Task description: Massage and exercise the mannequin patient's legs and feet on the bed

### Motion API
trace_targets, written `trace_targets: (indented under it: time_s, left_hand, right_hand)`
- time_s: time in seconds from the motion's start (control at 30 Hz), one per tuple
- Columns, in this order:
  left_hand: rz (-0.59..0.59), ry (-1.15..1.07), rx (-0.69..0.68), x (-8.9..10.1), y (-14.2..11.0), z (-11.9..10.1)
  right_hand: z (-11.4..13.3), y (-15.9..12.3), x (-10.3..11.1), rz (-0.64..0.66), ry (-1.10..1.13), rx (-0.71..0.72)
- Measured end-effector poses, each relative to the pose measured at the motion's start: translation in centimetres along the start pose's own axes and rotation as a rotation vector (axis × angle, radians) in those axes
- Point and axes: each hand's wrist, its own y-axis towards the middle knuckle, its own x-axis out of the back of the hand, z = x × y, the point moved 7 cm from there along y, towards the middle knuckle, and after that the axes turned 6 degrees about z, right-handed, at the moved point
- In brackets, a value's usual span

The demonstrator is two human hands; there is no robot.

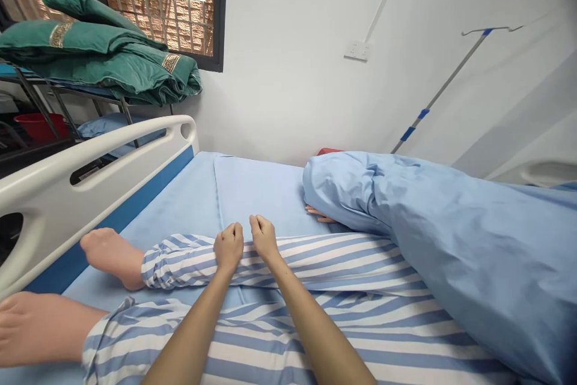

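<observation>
My left hand and my right hand are both closed into fists, side by side with a small gap between them. They are over the far leg of a figure in blue-and-white striped trousers, lying on a bed. No object shows in either fist; the palm sides are hidden. The figure's bare feet, a far foot and a near foot, look smooth like a manikin's. A light blue quilt is folded back over its upper part, and fingers stick out from under the quilt's edge.
A light blue sheet covers the bed. A white bed-end board stands at the left. Behind it, green folded quilts lie on a rack, with a red bucket below. An IV pole leans at the right by the wall.
</observation>
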Motion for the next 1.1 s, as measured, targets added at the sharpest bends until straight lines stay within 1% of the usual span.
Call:
trace_targets:
  time_s: [0.13, 0.23, 0.33, 0.4, 0.47, 0.57, 0.63, 0.67, 0.7, 0.77, 0.87, 0.93, 1.0, 1.1]
  left_hand:
    - [0.004, -0.004, -0.001, -0.1, 0.0, -0.1]
    - [0.001, -0.021, -0.010, 0.0, 0.0, -0.1]
    - [0.029, -0.069, -0.003, 0.0, 0.4, -0.4]
    - [0.056, -0.127, -0.009, 0.2, 0.7, -1.3]
    - [0.062, -0.236, -0.033, 0.4, 1.0, -3.0]
    - [0.017, -0.468, -0.071, 0.6, 1.1, -5.8]
    - [-0.014, -0.584, -0.064, 0.1, 0.8, -6.7]
    - [-0.027, -0.604, -0.044, -0.3, 0.6, -6.7]
    - [-0.036, -0.591, -0.021, -0.8, 0.4, -6.4]
    - [-0.035, -0.488, -0.001, -2.0, -0.2, -5.5]
    - [0.000, -0.276, -0.036, -3.2, -0.8, -4.4]
    - [0.016, -0.196, -0.040, -3.5, -0.9, -4.1]
    - [0.025, -0.152, -0.021, -3.5, -0.8, -4.0]
    - [0.036, -0.101, 0.009, -3.5, -0.5, -4.1]
  right_hand:
    - [-2.2, -0.7, -0.3, -0.005, -0.087, -0.021]
    - [-2.6, -0.8, -0.4, -0.015, -0.101, -0.032]
    - [-2.8, -0.6, 0.0, -0.047, -0.024, -0.060]
    - [-2.9, -0.5, 0.3, -0.064, 0.035, -0.073]
    - [-3.1, -0.4, 0.4, -0.069, 0.085, -0.082]
    - [-3.2, -0.3, 0.4, -0.074, 0.124, -0.090]
    - [-3.2, -0.2, 0.5, -0.072, 0.145, -0.100]
    - [-3.3, -0.2, 0.6, -0.070, 0.163, -0.108]
    - [-3.4, -0.1, 0.7, -0.074, 0.188, -0.117]
    - [-3.7, 0.0, 0.9, -0.093, 0.248, -0.136]
    - [-4.5, 0.1, 1.0, -0.119, 0.337, -0.165]
    - [-4.9, 0.2, 0.9, -0.121, 0.368, -0.177]
    - [-5.1, 0.2, 0.7, -0.115, 0.341, -0.200]
    - [-4.4, 0.2, 1.0, -0.087, 0.264, -0.239]
